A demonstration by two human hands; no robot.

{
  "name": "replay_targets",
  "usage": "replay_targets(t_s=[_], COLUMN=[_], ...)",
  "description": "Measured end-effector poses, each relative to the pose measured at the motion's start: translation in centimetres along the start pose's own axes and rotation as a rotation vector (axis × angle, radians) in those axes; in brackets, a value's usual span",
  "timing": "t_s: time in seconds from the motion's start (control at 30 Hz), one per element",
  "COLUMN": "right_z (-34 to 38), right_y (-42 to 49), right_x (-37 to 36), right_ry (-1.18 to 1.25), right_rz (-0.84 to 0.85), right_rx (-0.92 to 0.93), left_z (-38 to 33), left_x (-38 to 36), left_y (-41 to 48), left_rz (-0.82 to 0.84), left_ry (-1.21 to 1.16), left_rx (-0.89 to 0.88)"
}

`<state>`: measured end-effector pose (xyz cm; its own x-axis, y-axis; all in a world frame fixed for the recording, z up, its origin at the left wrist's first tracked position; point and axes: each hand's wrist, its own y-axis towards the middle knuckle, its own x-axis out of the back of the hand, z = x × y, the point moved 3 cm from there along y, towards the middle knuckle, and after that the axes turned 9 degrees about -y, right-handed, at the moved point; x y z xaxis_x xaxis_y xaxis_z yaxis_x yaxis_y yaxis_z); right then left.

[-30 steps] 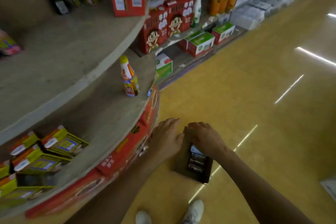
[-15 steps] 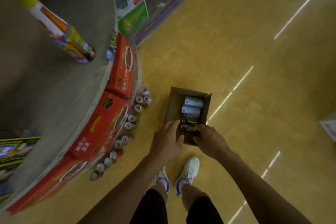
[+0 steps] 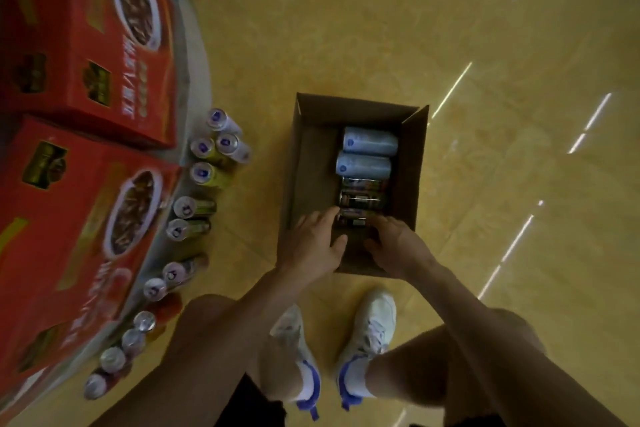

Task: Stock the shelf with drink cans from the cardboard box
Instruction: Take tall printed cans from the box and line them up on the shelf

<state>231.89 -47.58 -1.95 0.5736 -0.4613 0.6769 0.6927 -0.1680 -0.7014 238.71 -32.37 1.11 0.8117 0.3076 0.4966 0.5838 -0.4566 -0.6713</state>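
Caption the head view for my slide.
Left hand and right hand reach into the cardboard box of drink cans beside the shelf.

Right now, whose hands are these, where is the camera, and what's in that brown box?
No machine here: these are a person's two bare hands. The picture comes from a camera worn on their head, looking down, so you also see their white shoes. On the yellow floor stands an open cardboard box. Inside lie two pale blue cans and, nearer, some dark cans, all on their sides. The left hand and the right hand reach into the box's near end at the closest dark can; whether they grip it is unclear. To the left, red cartons sit on a round shelf, and a row of upright cans stands below its edge.
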Motion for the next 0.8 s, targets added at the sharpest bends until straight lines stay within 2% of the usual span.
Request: replay_targets(t_s=[0.13, 0.37, 0.5, 0.8], right_z=[-2.8, -5.0, -5.8, -6.2], right_y=[6.5, 14.2, 16.2, 17.1], right_x=[-5.0, -10.6, -11.8, -13.6], right_ry=[-0.091, -0.249, -0.357, -0.512], right_rz=[0.052, 0.158, 0.144, 0.099], right_rx=[-0.005, 0.029, 0.037, 0.001], left_z=[3.1, 8.0, 9.1, 9.7], left_x=[-3.9, -9.3, -10.1, -11.6], left_y=[6.2, 14.2, 16.6, 19.1], left_rz=[0.048, 0.119, 0.158, 0.235], left_ry=[0.040, 0.050, -0.044, -0.038], left_rx=[-0.013, 0.119, 0.183, 0.234])
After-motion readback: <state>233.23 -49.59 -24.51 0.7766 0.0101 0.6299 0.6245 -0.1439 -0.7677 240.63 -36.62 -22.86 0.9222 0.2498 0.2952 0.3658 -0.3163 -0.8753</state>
